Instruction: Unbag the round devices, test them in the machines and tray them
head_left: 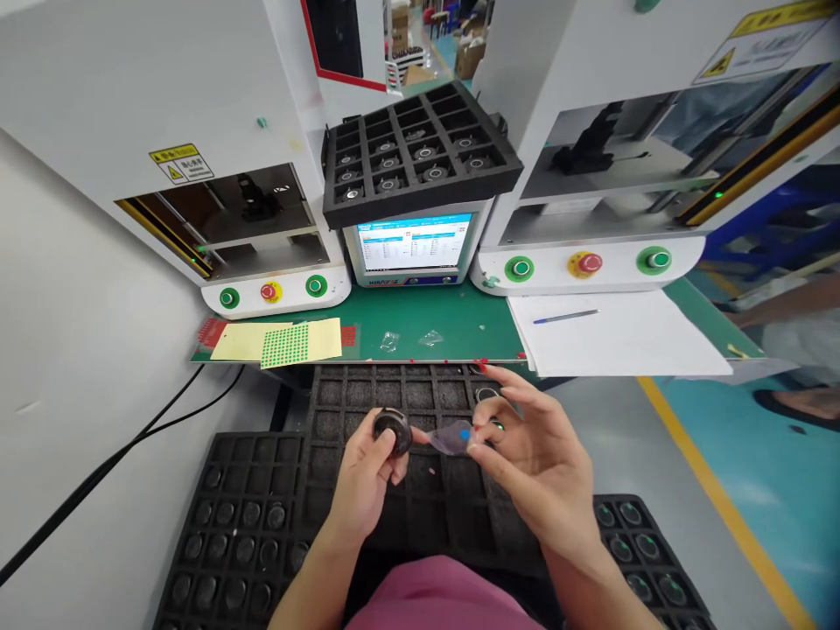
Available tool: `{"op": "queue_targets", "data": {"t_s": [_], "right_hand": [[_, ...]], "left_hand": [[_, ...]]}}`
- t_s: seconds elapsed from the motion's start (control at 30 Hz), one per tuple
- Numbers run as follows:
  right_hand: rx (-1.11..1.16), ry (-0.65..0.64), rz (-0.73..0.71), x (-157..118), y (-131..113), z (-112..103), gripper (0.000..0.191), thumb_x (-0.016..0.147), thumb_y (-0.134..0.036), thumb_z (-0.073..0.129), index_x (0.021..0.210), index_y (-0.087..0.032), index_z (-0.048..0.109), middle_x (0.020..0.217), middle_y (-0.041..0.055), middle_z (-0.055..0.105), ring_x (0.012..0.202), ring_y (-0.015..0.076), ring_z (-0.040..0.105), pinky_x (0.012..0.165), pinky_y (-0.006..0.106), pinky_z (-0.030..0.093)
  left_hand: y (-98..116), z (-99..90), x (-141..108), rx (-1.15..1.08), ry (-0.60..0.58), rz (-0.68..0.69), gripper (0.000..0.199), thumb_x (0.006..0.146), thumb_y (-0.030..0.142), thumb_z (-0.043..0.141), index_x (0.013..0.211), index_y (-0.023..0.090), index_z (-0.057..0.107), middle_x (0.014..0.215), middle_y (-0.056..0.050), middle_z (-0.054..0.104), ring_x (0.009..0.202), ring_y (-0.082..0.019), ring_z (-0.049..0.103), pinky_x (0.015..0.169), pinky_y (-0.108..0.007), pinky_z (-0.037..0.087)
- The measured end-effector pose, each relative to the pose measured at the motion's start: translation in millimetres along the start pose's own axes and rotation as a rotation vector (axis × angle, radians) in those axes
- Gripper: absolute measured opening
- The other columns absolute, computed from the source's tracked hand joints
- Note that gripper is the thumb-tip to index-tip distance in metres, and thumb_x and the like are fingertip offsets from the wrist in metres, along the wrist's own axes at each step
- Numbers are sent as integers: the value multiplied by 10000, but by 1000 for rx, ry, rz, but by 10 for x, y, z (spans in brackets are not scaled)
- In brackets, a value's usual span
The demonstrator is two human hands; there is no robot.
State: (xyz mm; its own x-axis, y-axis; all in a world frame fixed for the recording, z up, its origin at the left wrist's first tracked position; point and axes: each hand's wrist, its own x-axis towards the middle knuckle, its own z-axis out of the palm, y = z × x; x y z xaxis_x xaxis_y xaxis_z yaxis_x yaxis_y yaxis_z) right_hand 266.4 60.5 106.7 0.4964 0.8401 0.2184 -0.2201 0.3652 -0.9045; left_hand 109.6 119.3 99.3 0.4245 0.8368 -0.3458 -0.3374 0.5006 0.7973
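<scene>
My left hand [367, 472] is closed round a small round black part [392, 432], with the thumb across its face. Just to the right, my right hand [542, 455] pinches a clear plastic film [450, 439] with a blue dot on it between thumb and finger. The film's left end meets a fingertip of my left hand. Below both hands lies a black foam tray [413, 490] divided into square pockets. A round part [486, 395] shows in a pocket behind my right fingers.
Two white machines flank a screen [413, 245] topped by a tilted black tray [420, 210]. Sticker sheets [295, 343], plastic scraps [389, 341] and paper [623, 337] with a pen [565, 317] lie on the green bench. Filled trays [216, 499] [640, 560] stand either side.
</scene>
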Motion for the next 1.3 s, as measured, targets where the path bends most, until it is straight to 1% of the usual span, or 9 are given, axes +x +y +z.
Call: {"op": "queue_targets", "data": {"t_s": [0.13,0.27,0.43,0.63,0.8,0.93,1.0,1.17,1.3], "right_hand": [[-34,39,-82,-34,-28,-16,474,790,-43,708,1147,-349,648,1353,48,527,787,101,619,627,245,587],[-56,71,-79,-43,-1,-33,474,789,-42,714,1139,-355,650,1345,46,524,812,103,621,644,236,580],[-42,67,-73,-46,41,-43,482,790,-31,706,1141,-356,652,1346,35,514,831,87,618,677,210,576],[-43,55,-76,-37,40,-32,502,786,-18,703,1154,-355,650,1354,32,516,835,78,622,687,193,574],[-41,84,-66,-20,54,-45,497,773,-16,718,1133,-353,657,1352,26,526,828,75,623,682,189,568],[-34,120,-35,-17,73,-24,467,760,-23,731,1094,-342,664,1327,24,536,815,75,621,669,190,567],[-23,139,-17,-28,85,2,448,753,-29,738,1073,-334,665,1312,24,539,809,76,618,668,195,569],[39,200,52,-84,142,87,466,738,-60,758,1093,-338,640,1314,29,520,806,80,610,656,200,578],[115,152,159,-106,201,159,457,729,-108,782,1095,-334,629,1318,35,510,803,92,601,643,224,593]], "left_hand": [[11,-25,12,-183,-127,-166,396,742,359,795,1057,140,698,755,-77,728,445,-59,462,417,-167,314],[22,-3,18,-340,-30,-306,485,698,417,824,1063,106,747,764,-71,708,536,-74,541,443,-156,393],[4,35,25,-253,162,-173,533,532,269,942,994,64,773,801,-48,706,667,-71,615,587,-127,507],[-69,69,49,-209,232,-129,558,452,282,974,937,110,760,803,-33,747,781,-113,722,758,-139,563],[-250,75,74,-75,229,-83,529,565,448,908,874,161,588,851,-62,773,785,-199,755,593,-201,592],[-379,55,118,80,212,-1,553,705,620,740,941,152,561,830,-82,768,365,-58,531,304,-129,315],[-396,49,133,60,192,-17,540,761,621,674,938,116,598,761,-92,753,335,-15,406,313,-122,252],[-369,67,108,1,173,73,426,757,475,741,1001,153,606,904,-98,762,597,-118,638,538,-211,505],[-347,94,55,61,136,84,389,786,447,725,1019,146,645,902,-86,754,536,-85,573,504,-196,473]]}}
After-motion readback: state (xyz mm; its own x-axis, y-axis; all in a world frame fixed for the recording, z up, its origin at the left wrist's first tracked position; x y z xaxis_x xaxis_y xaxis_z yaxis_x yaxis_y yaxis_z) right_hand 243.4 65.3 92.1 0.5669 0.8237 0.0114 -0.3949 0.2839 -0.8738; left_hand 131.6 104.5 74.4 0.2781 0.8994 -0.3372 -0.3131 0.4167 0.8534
